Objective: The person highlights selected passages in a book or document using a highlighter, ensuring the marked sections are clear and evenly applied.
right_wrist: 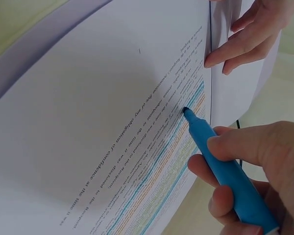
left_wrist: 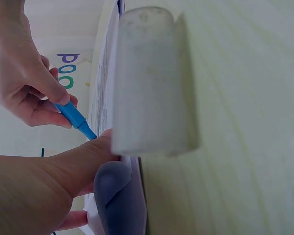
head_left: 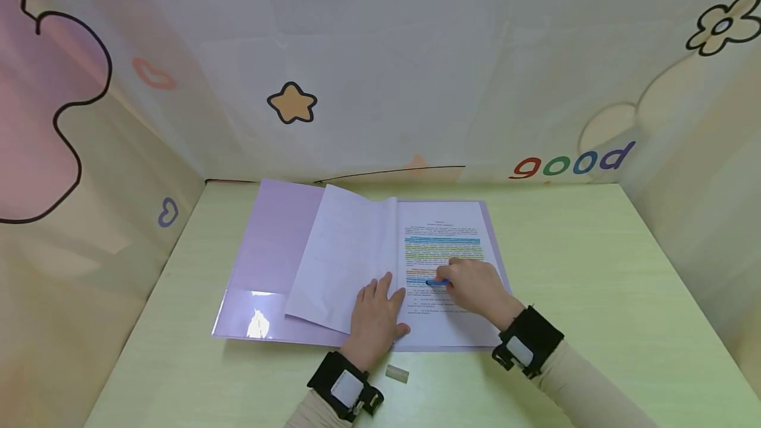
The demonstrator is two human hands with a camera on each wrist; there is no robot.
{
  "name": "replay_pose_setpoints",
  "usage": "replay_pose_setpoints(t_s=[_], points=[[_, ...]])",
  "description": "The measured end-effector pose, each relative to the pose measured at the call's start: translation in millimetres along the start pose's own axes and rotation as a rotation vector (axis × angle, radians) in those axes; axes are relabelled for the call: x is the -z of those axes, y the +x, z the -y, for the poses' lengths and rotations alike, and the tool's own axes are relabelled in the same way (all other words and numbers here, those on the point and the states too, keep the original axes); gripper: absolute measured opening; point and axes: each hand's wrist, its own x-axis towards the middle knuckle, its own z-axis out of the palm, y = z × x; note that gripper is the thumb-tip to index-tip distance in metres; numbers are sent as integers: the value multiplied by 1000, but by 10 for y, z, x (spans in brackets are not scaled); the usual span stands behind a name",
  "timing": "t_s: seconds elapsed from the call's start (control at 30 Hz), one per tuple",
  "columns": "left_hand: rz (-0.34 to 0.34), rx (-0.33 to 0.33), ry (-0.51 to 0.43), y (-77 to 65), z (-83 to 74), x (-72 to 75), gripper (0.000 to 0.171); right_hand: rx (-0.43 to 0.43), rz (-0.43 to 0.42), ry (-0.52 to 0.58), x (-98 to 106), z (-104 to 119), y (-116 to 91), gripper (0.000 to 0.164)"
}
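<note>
My right hand (head_left: 477, 286) grips a blue highlighter (right_wrist: 230, 178), with the thumb and fingers curled round its barrel. The highlighter's dark tip sits at a line of text on the printed page (right_wrist: 103, 142), by the end of a blue stripe. Blue, yellow-green and orange stripes mark other lines of that page. My left hand (head_left: 376, 316) rests with spread fingers across the inner edge of the open purple folder (head_left: 285, 216), over the turned white sheet (head_left: 341, 253) and the fold. In the left wrist view, the highlighter tip overlaps the left hand's thumb.
A short greyish cylinder (left_wrist: 147, 83) lies on the pale green table (head_left: 594, 283), just in front of the folder's near edge. Behind the table hangs a printed cloth backdrop (head_left: 380, 84), which also encloses both sides.
</note>
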Motion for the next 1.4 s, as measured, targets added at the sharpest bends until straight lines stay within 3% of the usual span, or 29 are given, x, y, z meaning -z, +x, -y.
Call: replay_pose_setpoints(t_s=[1.17, 1.4], points=[[1, 7, -14, -14, -2, -9, 67, -34, 31, -8, 68, -174, -148, 13], [-46, -10, -15, -24, 7, -13, 66, -48, 30, -16, 91, -188, -169, 15]])
